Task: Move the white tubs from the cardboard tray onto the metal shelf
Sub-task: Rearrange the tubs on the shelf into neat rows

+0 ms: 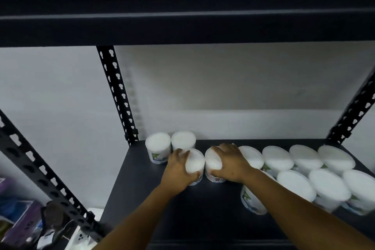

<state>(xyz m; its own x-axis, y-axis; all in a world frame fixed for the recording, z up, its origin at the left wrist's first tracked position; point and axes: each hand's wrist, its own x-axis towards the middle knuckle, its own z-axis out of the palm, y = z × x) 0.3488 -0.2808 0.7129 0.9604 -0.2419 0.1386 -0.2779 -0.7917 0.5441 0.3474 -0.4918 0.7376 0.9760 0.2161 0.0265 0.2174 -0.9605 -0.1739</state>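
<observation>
Two white tubs stand side by side on the dark metal shelf (142, 199). My left hand (178, 170) grips the left tub (195, 161) from its left side, fingers curled round the lid. My right hand (231, 165) grips the right tub (213, 161) from the right, fingers over its top. Behind them, at the back left, stand two more white tubs (158, 144) (183, 140). Several white tubs (304, 156) fill the right side of the shelf in two rows. The cardboard tray is out of view.
A perforated black upright (116, 95) rises at the shelf's back left corner, another upright (353, 111) at the back right. The upper shelf's beam (182, 28) hangs overhead. Packaged goods (22, 223) lie low at the far left, beyond the front post (44, 172).
</observation>
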